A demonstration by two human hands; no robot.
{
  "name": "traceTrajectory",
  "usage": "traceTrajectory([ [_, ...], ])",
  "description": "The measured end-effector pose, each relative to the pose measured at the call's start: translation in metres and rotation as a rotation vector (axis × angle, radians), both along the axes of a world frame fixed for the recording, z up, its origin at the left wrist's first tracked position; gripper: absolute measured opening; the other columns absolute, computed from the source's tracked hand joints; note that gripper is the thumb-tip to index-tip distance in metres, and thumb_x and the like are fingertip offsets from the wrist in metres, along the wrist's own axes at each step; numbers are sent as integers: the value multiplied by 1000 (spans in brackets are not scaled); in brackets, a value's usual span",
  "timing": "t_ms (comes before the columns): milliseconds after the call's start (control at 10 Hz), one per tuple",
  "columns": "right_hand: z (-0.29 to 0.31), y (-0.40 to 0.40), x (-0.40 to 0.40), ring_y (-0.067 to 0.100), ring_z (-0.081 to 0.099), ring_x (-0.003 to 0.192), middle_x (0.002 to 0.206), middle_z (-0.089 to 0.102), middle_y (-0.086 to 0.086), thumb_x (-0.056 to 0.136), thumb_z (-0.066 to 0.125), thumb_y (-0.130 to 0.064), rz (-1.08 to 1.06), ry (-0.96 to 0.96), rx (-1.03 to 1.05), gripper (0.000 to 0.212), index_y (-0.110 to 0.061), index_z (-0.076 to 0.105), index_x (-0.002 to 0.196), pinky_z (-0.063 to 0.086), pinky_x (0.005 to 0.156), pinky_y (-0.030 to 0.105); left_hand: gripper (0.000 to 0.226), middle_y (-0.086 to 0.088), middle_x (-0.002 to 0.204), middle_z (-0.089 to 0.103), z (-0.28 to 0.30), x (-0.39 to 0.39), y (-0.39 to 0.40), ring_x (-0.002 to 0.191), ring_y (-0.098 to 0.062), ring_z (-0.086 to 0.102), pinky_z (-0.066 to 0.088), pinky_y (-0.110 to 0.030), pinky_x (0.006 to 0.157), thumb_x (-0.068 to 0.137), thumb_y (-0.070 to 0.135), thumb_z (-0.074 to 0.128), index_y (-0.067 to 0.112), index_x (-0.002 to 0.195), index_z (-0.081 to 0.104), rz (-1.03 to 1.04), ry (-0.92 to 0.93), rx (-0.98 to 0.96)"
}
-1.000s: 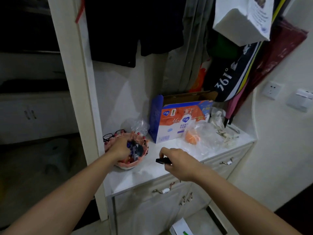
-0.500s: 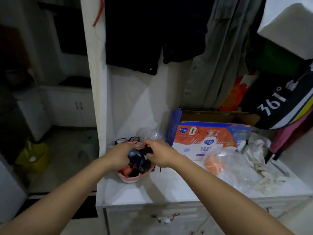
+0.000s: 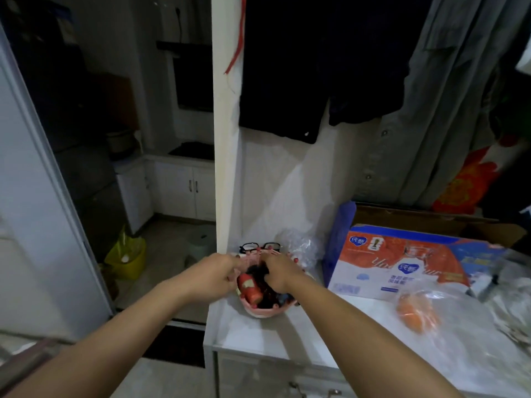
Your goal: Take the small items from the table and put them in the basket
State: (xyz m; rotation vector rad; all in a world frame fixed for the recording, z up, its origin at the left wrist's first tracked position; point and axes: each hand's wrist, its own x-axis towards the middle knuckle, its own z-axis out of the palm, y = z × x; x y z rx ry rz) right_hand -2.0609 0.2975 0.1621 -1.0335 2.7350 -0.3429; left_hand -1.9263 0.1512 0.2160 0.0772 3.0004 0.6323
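A small pink basket (image 3: 260, 311) stands at the left end of the white countertop (image 3: 258, 337). It holds a red bottle (image 3: 250, 287) and several dark small items. My left hand (image 3: 215, 272) grips the basket's left rim. My right hand (image 3: 280, 272) reaches down into the basket from the right, fingers bent among the dark items. Its fingertips are hidden, so I cannot tell whether the small black item is still in them.
Black glasses (image 3: 260, 247) and a crumpled clear bag (image 3: 298, 245) lie behind the basket. To the right are an orange-and-blue carton (image 3: 402, 265) and an orange object in clear plastic (image 3: 415, 311). A white post (image 3: 225, 139) rises at the left; clothes hang above.
My right hand carried a small black item from the counter's front to the basket and has now sunk into it. My left hand stayed on the basket. The view swung left.
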Motion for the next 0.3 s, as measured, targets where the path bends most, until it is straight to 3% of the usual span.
traceTrajectory([
  [200,-2,18,3,34,48,131,146,51,14,83,59,-12,14,-19,34,62,-19,43,143,45,104,44,37,1,107,71,-8,-4,-1,97,-16,66,57,-38,86,82,19,62,25,119,63,78,24,6],
  [300,6,26,4,34,54,122,139,56,15,84,59,-15,39,3,47,56,-18,47,138,51,94,42,39,0,104,72,-5,-9,-5,91,-16,67,57,-34,82,82,24,64,26,121,62,113,41,13],
])
